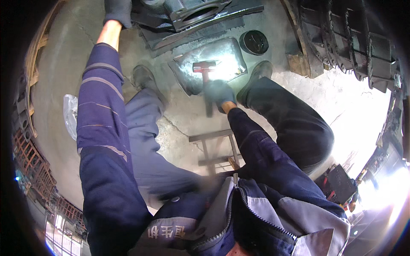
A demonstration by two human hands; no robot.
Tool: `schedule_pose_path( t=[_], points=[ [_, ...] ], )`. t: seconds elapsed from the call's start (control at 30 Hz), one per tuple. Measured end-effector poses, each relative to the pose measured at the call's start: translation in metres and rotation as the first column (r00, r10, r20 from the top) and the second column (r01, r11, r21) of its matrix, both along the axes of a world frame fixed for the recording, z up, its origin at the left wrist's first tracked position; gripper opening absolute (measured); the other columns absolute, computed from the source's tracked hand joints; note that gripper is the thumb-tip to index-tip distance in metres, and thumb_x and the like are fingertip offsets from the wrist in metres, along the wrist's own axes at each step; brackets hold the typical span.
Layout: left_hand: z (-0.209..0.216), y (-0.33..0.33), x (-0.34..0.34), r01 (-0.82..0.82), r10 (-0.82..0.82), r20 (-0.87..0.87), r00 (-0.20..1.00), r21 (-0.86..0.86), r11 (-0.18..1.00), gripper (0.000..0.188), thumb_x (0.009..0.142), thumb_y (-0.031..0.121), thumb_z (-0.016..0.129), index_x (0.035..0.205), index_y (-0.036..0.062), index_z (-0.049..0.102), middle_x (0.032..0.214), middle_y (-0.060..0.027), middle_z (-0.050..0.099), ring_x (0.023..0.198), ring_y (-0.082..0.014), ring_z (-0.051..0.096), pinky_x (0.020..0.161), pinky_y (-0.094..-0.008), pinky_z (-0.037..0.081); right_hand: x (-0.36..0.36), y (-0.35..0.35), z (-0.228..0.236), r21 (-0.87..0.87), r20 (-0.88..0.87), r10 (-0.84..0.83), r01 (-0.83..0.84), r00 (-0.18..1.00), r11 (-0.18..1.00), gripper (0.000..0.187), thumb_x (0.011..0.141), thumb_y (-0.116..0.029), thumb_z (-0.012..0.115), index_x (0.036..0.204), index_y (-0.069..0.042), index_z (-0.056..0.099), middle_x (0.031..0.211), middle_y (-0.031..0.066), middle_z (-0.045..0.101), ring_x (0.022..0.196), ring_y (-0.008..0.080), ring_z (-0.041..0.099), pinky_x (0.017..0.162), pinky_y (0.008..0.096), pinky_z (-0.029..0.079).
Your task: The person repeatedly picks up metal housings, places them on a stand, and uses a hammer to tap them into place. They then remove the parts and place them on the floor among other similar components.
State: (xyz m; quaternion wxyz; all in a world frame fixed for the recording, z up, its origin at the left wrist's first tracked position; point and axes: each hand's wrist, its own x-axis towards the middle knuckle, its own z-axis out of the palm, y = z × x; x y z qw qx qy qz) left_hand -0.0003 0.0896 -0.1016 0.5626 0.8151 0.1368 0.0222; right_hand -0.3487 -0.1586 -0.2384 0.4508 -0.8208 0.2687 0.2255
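My right hand (220, 92), in a dark glove and somewhat blurred, is closed round the handle of a hammer (204, 67). Its red and dark head points away from me, above a silvery, crumpled-looking piece (198, 57) on the floor; whether the two touch I cannot tell. Far out to the left, my gloved left hand (118, 12) is beside the corner of a large dark metal casting (181, 17). The frame's top edge cuts off its fingers, so its grip is hidden.
A round black container (254, 42) stands right of the silvery piece. Between my legs is a small stool-like frame (218, 135). Heavy dark ribbed metal parts (346, 38) on timber (299, 64) flank the right. Clear plastic (70, 115) lies at left.
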Motion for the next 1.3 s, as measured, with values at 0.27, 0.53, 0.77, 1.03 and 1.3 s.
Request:
schedule_pose_path(
  t=[0.27, 0.53, 0.77, 1.03, 1.3],
  points=[
    [-0.003, 0.002, -0.003, 0.007, -0.006, 0.023, 1.000, -0.040, 0.999, 0.068, 0.103, 0.056, 0.049, 0.140, -0.0010, 0.057, 0.129, -0.0188, 0.065, 0.117, -0.0289, 0.060, 0.096, -0.0478, 0.049, 0.035, -0.069, -0.037, -0.627, -0.210, 0.391, -0.430, 0.896, 0.649, 0.038, 0.084, -0.031, 0.069, 0.110, -0.004, 0.075, 0.115, 0.0179, 0.073, 0.108, 0.0356, 0.069, 0.093, 0.0445, 0.055],
    [-0.014, 0.005, -0.004, 0.018, -0.013, 0.044, 0.999, -0.131, 0.991, 0.070, 0.104, 0.056, 0.048, 0.146, -0.0001, 0.052, 0.136, -0.0203, 0.063, 0.122, -0.0309, 0.060, 0.100, -0.0469, 0.049, 0.070, -0.070, -0.065, -0.665, -0.135, 0.718, -0.600, 0.682, 0.445, 0.023, 0.086, -0.015, 0.064, 0.107, -0.015, 0.074, 0.101, 0.0122, 0.071, 0.093, 0.0336, 0.070, 0.077, 0.0459, 0.057],
    [0.002, -0.003, 0.001, -0.042, -0.003, 0.112, 0.994, 0.399, 0.916, 0.065, 0.099, 0.056, 0.050, 0.099, -0.0049, 0.074, 0.103, -0.0317, 0.070, 0.105, -0.0514, 0.065, 0.090, -0.0540, 0.051, 0.093, -0.071, -0.062, -0.598, -0.178, 0.715, -0.651, 0.677, 0.467, 0.033, 0.085, -0.044, 0.070, 0.099, -0.015, 0.079, 0.100, 0.0141, 0.076, 0.095, 0.0387, 0.072, 0.081, 0.0539, 0.055],
    [0.014, -0.007, -0.004, 0.025, -0.033, 0.014, 0.999, 0.385, 0.923, 0.060, 0.098, 0.054, 0.048, 0.101, -0.0002, 0.074, 0.103, -0.0327, 0.069, 0.105, -0.0502, 0.066, 0.093, -0.0543, 0.051, 0.099, -0.069, -0.023, -0.406, -0.257, 0.518, -0.578, 0.816, 0.708, 0.043, 0.085, -0.043, 0.071, 0.114, -0.013, 0.076, 0.128, 0.0216, 0.069, 0.114, 0.0415, 0.068, 0.094, 0.0483, 0.056],
    [0.010, 0.000, -0.019, 0.065, -0.076, 0.023, 0.997, 0.327, 0.943, 0.060, 0.100, 0.055, 0.048, 0.114, 0.0001, 0.067, 0.113, -0.0328, 0.066, 0.111, -0.0491, 0.064, 0.095, -0.0536, 0.051, 0.079, -0.060, -0.037, -0.439, -0.220, 0.294, -0.363, 0.930, 0.822, 0.047, 0.085, -0.044, 0.073, 0.113, -0.006, 0.073, 0.117, 0.0224, 0.073, 0.111, 0.0408, 0.070, 0.092, 0.0473, 0.056]
  ],
)
